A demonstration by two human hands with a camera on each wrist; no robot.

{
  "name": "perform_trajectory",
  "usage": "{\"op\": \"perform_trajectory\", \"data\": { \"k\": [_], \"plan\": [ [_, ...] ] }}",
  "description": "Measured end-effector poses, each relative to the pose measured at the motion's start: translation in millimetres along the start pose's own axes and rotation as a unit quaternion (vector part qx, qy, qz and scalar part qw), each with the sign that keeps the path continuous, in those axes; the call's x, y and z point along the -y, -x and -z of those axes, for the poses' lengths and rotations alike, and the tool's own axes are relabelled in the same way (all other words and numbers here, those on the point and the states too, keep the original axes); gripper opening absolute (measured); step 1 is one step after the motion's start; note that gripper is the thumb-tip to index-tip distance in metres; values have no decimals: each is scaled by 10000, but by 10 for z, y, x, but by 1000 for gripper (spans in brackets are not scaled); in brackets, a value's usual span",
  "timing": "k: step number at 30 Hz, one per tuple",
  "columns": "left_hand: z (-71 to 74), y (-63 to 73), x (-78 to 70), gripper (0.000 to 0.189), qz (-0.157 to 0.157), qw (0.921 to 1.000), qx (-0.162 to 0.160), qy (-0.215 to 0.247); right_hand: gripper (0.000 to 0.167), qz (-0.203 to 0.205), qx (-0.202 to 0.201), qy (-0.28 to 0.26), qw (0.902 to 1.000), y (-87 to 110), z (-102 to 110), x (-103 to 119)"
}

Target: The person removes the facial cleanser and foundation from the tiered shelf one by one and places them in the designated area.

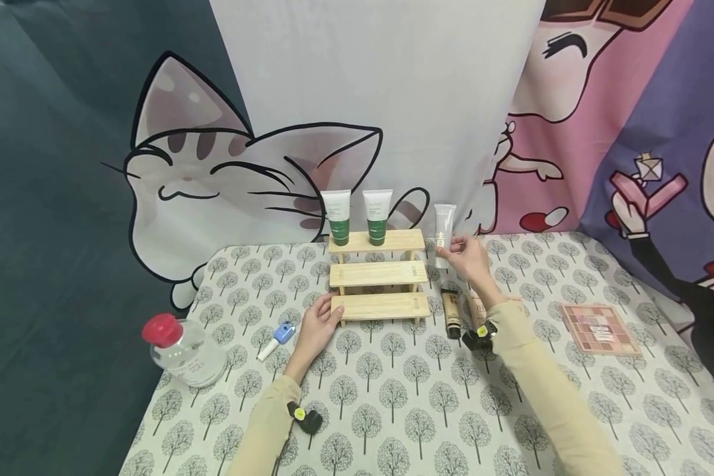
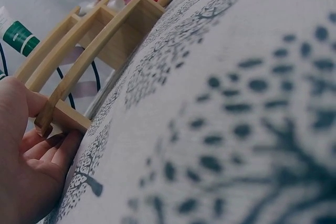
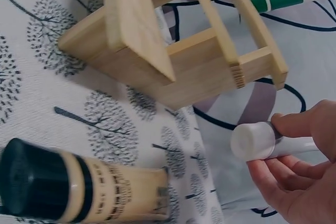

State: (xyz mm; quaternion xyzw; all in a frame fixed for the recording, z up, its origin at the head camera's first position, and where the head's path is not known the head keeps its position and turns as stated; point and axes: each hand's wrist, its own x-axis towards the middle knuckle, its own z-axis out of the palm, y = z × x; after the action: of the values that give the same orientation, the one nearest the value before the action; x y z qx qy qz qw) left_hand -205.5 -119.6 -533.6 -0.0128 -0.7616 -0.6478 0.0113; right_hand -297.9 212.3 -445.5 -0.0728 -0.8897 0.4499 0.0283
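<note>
Just beyond the right end of the wooden stand [image 1: 379, 273], apart from its top step, a silver tube [image 1: 445, 221] is held nearly upright with its cap at the bottom. The person's right grip [image 1: 469, 261] pinches it low, thumb against fingers at the white cap [image 3: 254, 141], so most of the tube's length rises above the hold. That looks like the weak point: a knock to the upper end, or a loosened thumb, could let it swivel or topple out of the fingers. Moved leftward at this height, it might also strike the nearer green-and-white tube [image 1: 377, 218], which stands on its cap on the top step and could be pushed into its twin [image 1: 337, 218] or off the back edge.

At the front, the left grip [image 1: 318, 325] holds the left end of the bottom step, thumb above and fingers beneath. It probably steadies the stand, but an upward pull or sideways tug there would rock all three steps, and both standing tubes, on their narrow bases, would likely fall first.

On the tabletop [image 1: 369, 390], a black-capped tube [image 1: 451, 312] and a pale box [image 1: 478, 311] lie close by the right sleeve [image 1: 541, 377]; a low swing of the arm could nudge either, and the round-capped tube might roll
</note>
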Motion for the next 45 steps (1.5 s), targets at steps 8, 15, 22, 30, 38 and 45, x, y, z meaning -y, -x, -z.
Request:
{"op": "perform_trajectory", "data": {
  "k": [8,15,22,30,38,45],
  "plan": [
    [6,14,-34,48,29,10000,-91,5,45,-330,153,61,9993,-18,-117,-160],
    [-6,22,-23,49,-123,9999,0,65,35,-742,291,248,9965,-57,-167,-266],
    [-12,23,-13,48,-100,9999,-15,89,42,-784,492,474,9946,-136,-171,-297],
    [-22,27,-21,48,-95,9999,3,45,35,-767,567,598,9936,-152,-159,-279],
    [-15,38,-61,47,-116,9999,10,45,36,-527,864,1087,9889,-114,-107,-240],
    [-18,9,-6,50,-29,9999,54,139,41,-230,969,1491,9838,-108,-20,-175]
  ]
}}
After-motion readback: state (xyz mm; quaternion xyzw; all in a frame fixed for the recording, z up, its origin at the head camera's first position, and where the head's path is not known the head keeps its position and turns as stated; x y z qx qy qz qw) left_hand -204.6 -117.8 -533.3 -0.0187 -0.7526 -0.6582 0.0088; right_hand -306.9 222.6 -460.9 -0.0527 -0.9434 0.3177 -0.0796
